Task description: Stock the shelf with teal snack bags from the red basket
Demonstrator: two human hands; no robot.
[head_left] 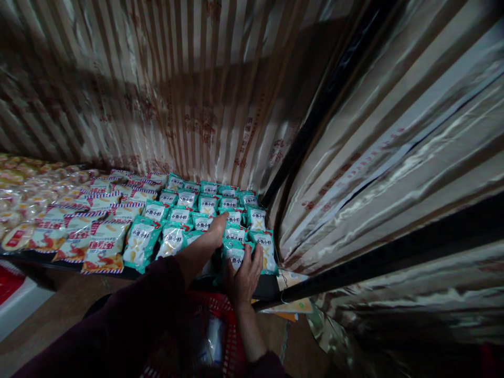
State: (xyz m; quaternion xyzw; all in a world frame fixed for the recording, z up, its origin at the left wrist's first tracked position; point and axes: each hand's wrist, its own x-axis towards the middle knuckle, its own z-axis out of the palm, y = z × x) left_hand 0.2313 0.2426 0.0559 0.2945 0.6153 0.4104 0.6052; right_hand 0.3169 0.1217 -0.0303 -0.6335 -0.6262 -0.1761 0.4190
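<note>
Teal-and-white snack packets (180, 215) stand in several close rows on a dark shelf (268, 286). My left hand (218, 230) reaches in among them, touching or just over the packets near the middle right; most of its fingers are hidden. My right hand (244, 275) is at the front row, thumb on one side and fingers on the other of a teal snack packet (235, 255). Its fingertips also lie close to the corner snack packet (264, 249). The packet behind, a teal one (235, 235), leans next to my left wrist.
Left of the teal rows lie white, red and blue snack bags (103, 244), then clear-wrapped round items (31, 202). A red basket (230, 336) with wrapped goods stands below my arms. Striped sheeting (189, 105) hangs behind; a black post (311, 115) rises at the right.
</note>
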